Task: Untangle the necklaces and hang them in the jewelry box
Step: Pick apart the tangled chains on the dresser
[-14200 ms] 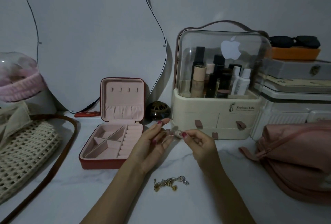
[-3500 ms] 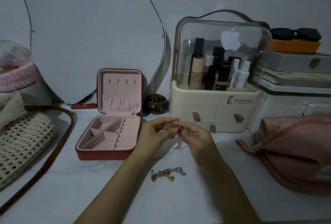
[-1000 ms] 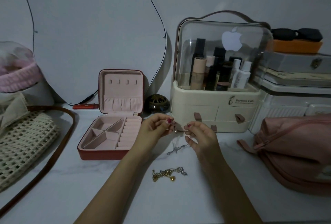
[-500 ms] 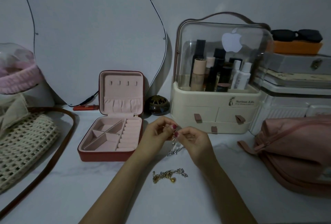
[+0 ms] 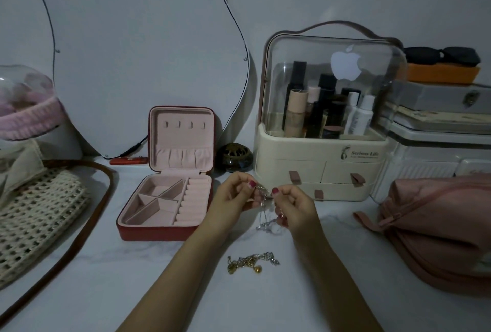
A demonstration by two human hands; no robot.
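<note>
Over a pale marbled tabletop [image 5: 79, 291] in a dim room, our left hand [image 5: 233, 198] and right hand [image 5: 295, 205] meet just in front of us, the fingers [image 5: 251, 185] of each pinching a thin silver chain [image 5: 264, 208] between thumb and forefinger. The chain hangs from the pinch, its lower end bunched on the tabletop below the right hand. A second tangle [image 5: 251, 265], gold and silver, lies nearer to us between our forearms, touching neither. To the left of the hands the red jewelry box [image 5: 170, 233] stands open on the tabletop, its pink lid upright with four bare hooks in a row. Behind the hands sits a cream cosmetics case [image 5: 318, 161] with a clear dome over bottles, a small dark bowl [image 5: 233, 157] between it and the box. A woven bag [image 5: 34, 214] with a brown strap lies at far left, a pink pouch [image 5: 438, 225] at far right. A curved mirror [image 5: 138, 47] leans against the grey wall.
</note>
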